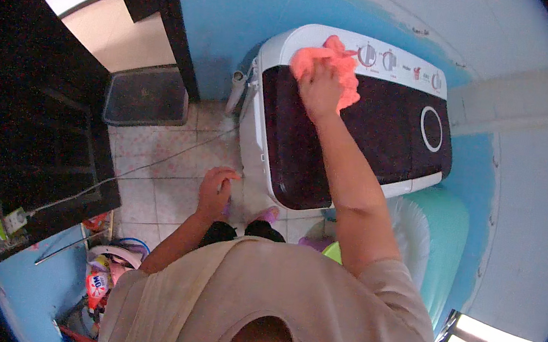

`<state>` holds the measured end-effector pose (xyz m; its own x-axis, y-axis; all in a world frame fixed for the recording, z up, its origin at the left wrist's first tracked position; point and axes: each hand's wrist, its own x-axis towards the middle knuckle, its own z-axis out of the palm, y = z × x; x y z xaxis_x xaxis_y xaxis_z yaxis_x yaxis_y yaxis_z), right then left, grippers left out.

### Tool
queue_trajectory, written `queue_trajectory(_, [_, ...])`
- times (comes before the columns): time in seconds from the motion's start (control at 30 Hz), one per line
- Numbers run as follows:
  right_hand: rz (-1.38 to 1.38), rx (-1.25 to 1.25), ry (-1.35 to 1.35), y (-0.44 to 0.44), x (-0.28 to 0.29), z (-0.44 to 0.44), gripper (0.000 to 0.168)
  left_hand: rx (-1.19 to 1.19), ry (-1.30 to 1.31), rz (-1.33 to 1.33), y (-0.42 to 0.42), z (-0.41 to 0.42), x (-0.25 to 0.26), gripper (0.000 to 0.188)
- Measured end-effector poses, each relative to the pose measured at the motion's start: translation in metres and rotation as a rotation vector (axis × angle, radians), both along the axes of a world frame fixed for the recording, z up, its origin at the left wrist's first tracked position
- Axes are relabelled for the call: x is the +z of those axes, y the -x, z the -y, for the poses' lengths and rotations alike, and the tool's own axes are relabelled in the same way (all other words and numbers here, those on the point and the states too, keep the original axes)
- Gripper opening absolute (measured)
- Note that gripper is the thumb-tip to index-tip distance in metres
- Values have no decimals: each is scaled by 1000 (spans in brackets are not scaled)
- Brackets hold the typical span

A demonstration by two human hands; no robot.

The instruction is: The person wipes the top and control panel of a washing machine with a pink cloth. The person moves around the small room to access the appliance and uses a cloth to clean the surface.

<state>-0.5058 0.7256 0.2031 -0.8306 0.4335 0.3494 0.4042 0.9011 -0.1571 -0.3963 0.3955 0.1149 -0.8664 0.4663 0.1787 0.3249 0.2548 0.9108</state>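
A twin-tub washing machine point(382, 127) with a dark lid and a white control panel point(402, 67) stands before me. My right hand point(319, 89) lies spread on an orange-pink cloth point(349, 79), pressing it where the panel meets the lid, left of the dials. The cloth is bunched, and one end reaches up onto the panel. My left hand point(216, 190) hangs over the floor beside the machine's left side, fingers apart and touching nothing.
A grey pipe point(236, 90) and a cord point(156, 161) are left of the machine. A dark mat point(147, 94) lies at the doorway. A green plastic-like container point(445, 237) stands at the right. Lower left, a basket point(120, 255) holds packets, near a power strip point(14, 222).
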Motion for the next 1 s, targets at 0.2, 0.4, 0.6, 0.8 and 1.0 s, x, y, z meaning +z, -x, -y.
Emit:
queue_trajectory(0.2, [252, 570, 13, -122, 26, 83, 41, 47, 26, 29, 9, 15, 2, 22])
queue_trajectory(0.4, [253, 789, -1, -110, 31, 74, 43, 83, -17, 52, 21, 25, 0, 23])
queue_trajectory(0.6, [158, 590, -83, -50, 8, 78, 40, 89, -45, 31, 19, 29, 14, 21])
queue_trajectory(0.8, [353, 760, 61, -186, 23, 126, 40, 81, -196, 164, 22, 58, -32, 22])
queue_trajectory(1.0, [238, 794, -32, -275, 2, 100, 50, 13, -39, 70, 38, 36, 8, 21])
